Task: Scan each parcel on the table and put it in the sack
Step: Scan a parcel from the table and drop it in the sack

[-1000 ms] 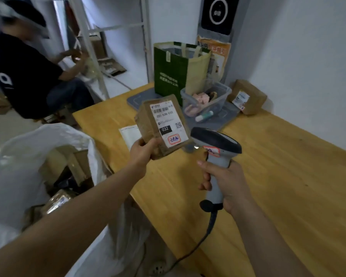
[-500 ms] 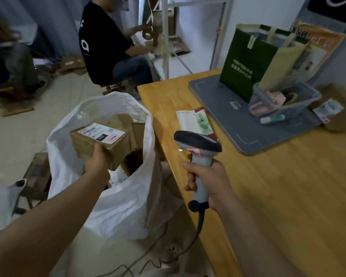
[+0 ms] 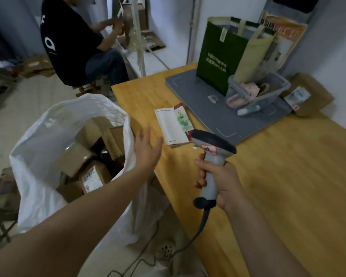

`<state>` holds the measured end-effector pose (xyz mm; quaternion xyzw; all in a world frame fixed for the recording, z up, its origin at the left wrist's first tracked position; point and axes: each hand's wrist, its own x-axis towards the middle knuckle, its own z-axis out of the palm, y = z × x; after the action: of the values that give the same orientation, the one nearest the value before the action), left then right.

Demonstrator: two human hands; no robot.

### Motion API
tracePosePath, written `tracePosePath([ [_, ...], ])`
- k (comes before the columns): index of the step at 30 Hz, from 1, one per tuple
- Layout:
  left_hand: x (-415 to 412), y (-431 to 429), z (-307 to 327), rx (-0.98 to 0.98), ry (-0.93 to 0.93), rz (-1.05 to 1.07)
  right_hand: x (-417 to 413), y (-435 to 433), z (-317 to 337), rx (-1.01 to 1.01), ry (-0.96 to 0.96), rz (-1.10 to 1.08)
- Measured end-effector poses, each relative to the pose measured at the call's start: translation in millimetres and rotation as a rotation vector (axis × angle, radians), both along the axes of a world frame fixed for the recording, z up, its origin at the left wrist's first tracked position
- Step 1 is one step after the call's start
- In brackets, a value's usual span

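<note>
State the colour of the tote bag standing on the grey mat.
The tote bag is dark green with pale lettering, seen best in the head view.

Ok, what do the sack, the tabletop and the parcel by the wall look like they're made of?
Sack: thin white plastic, probably woven; semi-translucent, creased, fine textured rim.
Tabletop: wood, jointed strips with visible grain, smooth satin finish.
Parcel: brown cardboard or kraft wrap, matte, with a white printed label; which of the two is unclear.
</note>
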<state>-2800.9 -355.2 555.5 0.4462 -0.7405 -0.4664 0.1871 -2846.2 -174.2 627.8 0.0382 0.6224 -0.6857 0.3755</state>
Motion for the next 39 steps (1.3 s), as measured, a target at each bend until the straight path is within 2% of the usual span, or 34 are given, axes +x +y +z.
tracePosePath([
  [7,-127,96,34,-0.193,0.065,-0.573,-76,78,39,-0.282,-0.162,-0.412],
  [13,-229,168,63,-0.25,0.086,-0.878,-158,160,78,-0.548,-0.127,-0.704],
  [16,-284,201,64,-0.318,0.021,-0.964,-192,188,74,-0.546,-0.125,-0.79],
  [20,-361,240,47,-0.453,-0.092,-1.058,-231,202,31,-0.425,-0.173,-0.828],
  [26,-466,278,12,-0.605,-0.207,-1.096,-281,207,-33,-0.171,-0.182,-0.806],
  [31,-550,291,-14,-0.746,-0.155,-0.943,-304,203,-64,-0.243,-0.185,-0.729],
  [34,-579,300,-23,-0.671,-0.184,-0.8,-312,198,-79,-0.282,-0.207,-0.691],
  [39,-611,295,-41,-0.54,-0.155,-0.693,-318,199,-97,-0.273,-0.241,-0.687],
])
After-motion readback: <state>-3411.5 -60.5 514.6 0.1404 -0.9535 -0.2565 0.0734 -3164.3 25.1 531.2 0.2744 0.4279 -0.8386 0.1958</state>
